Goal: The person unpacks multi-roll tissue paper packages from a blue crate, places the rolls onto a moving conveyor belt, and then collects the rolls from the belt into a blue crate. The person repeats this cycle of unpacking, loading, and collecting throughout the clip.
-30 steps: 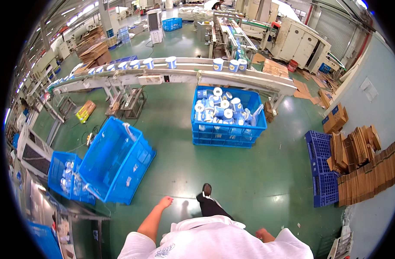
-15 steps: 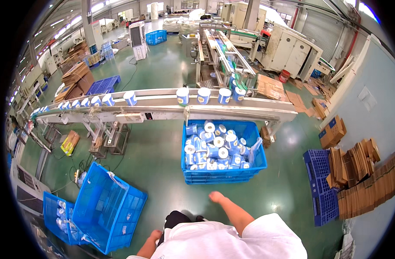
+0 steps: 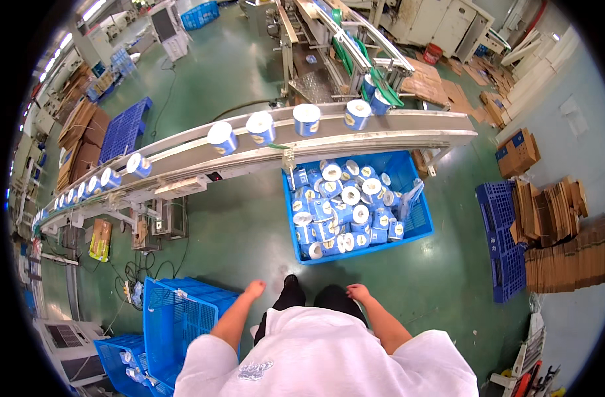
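My left hand (image 3: 255,288) hangs in front of my body, over the green floor, with its fingers curled in and nothing visible in it. On the other side, my right hand (image 3: 357,291) is also loosely closed and holds nothing I can see. Ahead of both hands, and touched by neither, stands a large blue crate (image 3: 365,255) heaped with paper rolls (image 3: 342,213) in blue and white wrappers. A clear plastic bag (image 3: 411,198) lies at its right end. Beyond the crate, more wrapped rolls (image 3: 307,120) stand in a row on a conveyor (image 3: 183,155).
At lower left, a blue crate (image 3: 177,324) lies tipped beside another crate (image 3: 117,357) holding some rolls. Cables (image 3: 140,264) trail on the floor near the conveyor legs. To the right are a blue pallet (image 3: 501,245) and stacked flattened cardboard (image 3: 573,258).
I have come closer to the conveyor and the filled crate, and the view has tilted down. My left hand has swung forward; the right has drawn back. Rolls on the conveyor have shifted left.
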Demonstrator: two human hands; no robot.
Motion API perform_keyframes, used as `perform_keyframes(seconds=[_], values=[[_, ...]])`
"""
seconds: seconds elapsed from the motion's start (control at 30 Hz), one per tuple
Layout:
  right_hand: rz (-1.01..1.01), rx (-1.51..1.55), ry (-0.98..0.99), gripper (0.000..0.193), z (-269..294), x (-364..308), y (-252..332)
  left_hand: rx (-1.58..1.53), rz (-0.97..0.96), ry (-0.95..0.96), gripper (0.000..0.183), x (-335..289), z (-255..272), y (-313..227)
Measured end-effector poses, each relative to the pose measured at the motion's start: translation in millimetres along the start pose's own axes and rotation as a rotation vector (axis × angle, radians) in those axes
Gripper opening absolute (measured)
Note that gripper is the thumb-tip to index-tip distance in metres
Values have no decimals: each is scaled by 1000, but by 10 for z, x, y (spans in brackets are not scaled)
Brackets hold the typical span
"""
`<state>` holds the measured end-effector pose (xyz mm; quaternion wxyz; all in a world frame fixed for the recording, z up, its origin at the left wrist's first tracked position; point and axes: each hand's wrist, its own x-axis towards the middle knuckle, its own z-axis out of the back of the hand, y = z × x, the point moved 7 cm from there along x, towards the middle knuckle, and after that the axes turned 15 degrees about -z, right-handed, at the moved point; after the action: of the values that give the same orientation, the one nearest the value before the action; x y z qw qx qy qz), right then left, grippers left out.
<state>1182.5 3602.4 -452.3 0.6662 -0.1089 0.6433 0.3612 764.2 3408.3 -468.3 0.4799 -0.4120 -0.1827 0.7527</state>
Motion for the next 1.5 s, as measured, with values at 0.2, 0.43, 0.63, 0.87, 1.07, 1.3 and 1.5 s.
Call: perform_keyframes(seconds=[0.2,0.43,0.63,0.87,1.07,1.3,1.5], values=[[-210,224,-147,24,826,410,-139,-140,0,128,34,1432,271,-815],[316,14,-432,35,1894,2372,1131,-627,469,177,69,2878,-167,-1386],[188,-106,-698,74,2182,2709,3094,-794,689,-141,78,3733,-274,-1363],[259,-174,-789,68,2555,3170,3790,-389,602,-4,55,4695,-448,-819],[48,853,10,44,2486,2779,3078,-578,539,217,58,4545,-333,-1147],[-216,1481,245,46,909,3087,3617,-103,132,-10,63,3763,192,-1611],[-164,1418,-313,54,833,3496,3700,-178,-112,-55,54,3127,1511,-3020]])
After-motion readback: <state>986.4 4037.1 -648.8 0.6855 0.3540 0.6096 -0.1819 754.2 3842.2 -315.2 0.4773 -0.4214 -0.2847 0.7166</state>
